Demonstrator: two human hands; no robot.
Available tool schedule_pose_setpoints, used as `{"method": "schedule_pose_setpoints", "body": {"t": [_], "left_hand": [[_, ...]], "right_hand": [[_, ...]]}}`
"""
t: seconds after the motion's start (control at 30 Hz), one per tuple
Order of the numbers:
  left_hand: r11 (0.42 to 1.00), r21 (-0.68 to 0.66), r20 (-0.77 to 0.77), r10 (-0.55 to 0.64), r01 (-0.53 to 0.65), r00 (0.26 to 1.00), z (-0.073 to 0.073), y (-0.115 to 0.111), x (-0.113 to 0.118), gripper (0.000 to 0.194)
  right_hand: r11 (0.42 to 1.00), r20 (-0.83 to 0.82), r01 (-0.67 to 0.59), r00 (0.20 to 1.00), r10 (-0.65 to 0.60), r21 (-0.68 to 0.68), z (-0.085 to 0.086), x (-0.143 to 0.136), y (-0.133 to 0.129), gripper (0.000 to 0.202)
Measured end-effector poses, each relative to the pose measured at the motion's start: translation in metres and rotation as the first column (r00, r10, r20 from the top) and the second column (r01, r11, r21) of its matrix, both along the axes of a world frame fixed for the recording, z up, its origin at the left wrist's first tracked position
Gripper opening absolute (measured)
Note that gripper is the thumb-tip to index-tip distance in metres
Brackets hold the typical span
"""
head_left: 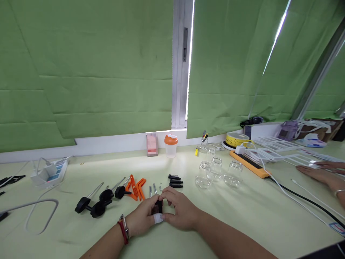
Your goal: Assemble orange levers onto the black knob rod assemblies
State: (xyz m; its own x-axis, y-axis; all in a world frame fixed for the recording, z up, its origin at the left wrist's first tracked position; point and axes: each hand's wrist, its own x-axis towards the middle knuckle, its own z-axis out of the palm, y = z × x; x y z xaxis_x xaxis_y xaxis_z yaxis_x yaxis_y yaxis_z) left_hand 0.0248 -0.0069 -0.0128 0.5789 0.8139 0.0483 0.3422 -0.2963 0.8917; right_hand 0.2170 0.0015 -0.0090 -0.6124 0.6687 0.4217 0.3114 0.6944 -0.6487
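My left hand [142, 216] and my right hand [182, 209] meet at the front middle of the table. Between their fingers is a small black part [159, 206], mostly covered, so its kind is unclear. White tape wraps the left thumb. Just beyond the fingers lie thin metal rods [151, 190]. Several black pieces [175, 181], one with bristle-like teeth, lie behind my right hand. To the left are orange plastic clamp-like pieces [134, 187] and several black knobs with metal rods [106, 195].
Several clear glass jars [233, 174] stand right of centre. Behind are an orange-lidded cup [170, 146] and a pink box [152, 144]. An orange power strip [249, 164] trails cables at right, near another person's hands [320, 176]. A white power strip [51, 172] is at left.
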Motion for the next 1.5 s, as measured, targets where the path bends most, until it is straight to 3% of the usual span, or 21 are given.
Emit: {"method": "schedule_pose_setpoints", "body": {"t": [0.17,0.4,0.8,1.07,1.3,1.5], "left_hand": [[0.999,-0.027,0.042,-0.018,0.019,0.999,0.004,0.001,0.000,0.018],[0.994,0.111,-0.032,-0.021,0.024,0.999,0.008,0.004,-0.004,0.025],[0.957,0.288,-0.345,0.148,-0.046,0.927,0.005,0.009,-0.020,0.015],[0.940,0.340,-0.497,0.210,-0.033,0.842,0.013,0.009,-0.027,0.015],[0.925,0.379,-0.472,0.222,-0.031,0.853,0.014,0.007,-0.028,0.016],[0.929,0.368,-0.554,0.249,-0.035,0.794,0.015,0.007,-0.034,0.014]], "right_hand": [[1.000,0.058,-0.023,0.998,0.022,0.009,-0.004,-0.003,0.003,0.067],[0.999,0.125,0.027,0.992,-0.029,0.019,-0.011,-0.008,0.003,0.066],[0.999,0.242,0.031,0.970,-0.036,0.027,-0.016,-0.014,0.005,0.074],[0.992,0.307,-0.015,0.951,-0.024,0.124,-0.014,-0.016,0.004,0.067],[0.989,0.341,-0.028,0.940,-0.023,0.143,-0.012,-0.016,0.003,0.066],[0.987,0.358,-0.035,0.933,-0.025,0.159,-0.014,-0.016,0.003,0.057]]}}
